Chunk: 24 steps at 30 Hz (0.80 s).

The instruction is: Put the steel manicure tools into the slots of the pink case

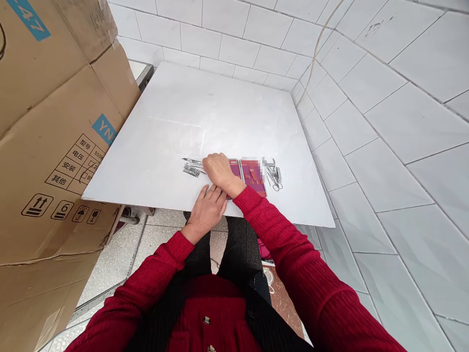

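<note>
A manicure case [259, 189] lies open on the white table, with a red and purple lining and a strip of loops. My right hand [219, 170] is bent over the left half of the case, its fingers curled down and their tips hidden. Whatever it grips, if anything, cannot be made out. Close below it, my left hand [209, 208] rests at the table's front edge by the case, fingers stretched out. Several slim metal tools [193, 167] lie left of the right hand. To the right of the case are small scissors [276, 185] among other metal tools.
The white table [227, 112] meets tiled walls at the back and right. A large cardboard box [66, 146] stands along the left side. A pale cable [318, 49] runs down the wall corner. My legs [240, 244] are under the front edge.
</note>
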Motion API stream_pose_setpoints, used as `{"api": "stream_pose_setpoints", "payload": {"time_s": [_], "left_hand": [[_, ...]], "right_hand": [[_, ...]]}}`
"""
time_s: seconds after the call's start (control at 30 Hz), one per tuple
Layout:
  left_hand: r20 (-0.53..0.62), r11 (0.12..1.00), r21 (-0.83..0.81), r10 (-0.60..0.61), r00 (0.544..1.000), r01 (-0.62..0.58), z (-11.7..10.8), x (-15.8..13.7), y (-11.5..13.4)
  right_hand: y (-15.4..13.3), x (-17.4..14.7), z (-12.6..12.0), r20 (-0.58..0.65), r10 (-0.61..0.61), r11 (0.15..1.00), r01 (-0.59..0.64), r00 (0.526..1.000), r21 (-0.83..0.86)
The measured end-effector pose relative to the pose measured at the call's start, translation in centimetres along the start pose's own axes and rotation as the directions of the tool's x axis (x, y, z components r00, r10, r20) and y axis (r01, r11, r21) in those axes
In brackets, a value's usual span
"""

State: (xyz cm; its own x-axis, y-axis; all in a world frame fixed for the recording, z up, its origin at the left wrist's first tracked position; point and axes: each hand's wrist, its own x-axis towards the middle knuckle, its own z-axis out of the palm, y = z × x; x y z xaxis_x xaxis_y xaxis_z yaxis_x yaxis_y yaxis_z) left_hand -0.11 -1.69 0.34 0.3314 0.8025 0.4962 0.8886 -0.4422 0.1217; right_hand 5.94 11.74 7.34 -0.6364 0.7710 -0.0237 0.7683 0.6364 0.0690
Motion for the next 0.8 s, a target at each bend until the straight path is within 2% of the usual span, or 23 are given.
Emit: {"api": "stream_pose_setpoints", "payload": {"time_s": [0.3, 0.47, 0.8], "left_hand": [[0.005, 1.000, -0.021, -0.007, 1.000, 0.007, 0.0, -0.1, 0.0], [0.007, 1.000, -0.022, -0.010, 1.000, 0.010, 0.1, -0.1, 0.0], [-0.001, 1.000, -0.013, -0.009, 1.000, 0.009, 0.2, 0.0, 0.0]], "right_hand": [[-0.6, 0.5, -0.6, 0.088, -0.019, 0.999, 0.023, 0.996, -0.046], [-0.5, -0.2, -0.3, 0.076, 0.006, 1.000, -0.004, 0.997, -0.020], [-0.1, -0.5, 0.2, 0.072, -0.065, 0.997, 0.068, 0.995, -0.040]]}}
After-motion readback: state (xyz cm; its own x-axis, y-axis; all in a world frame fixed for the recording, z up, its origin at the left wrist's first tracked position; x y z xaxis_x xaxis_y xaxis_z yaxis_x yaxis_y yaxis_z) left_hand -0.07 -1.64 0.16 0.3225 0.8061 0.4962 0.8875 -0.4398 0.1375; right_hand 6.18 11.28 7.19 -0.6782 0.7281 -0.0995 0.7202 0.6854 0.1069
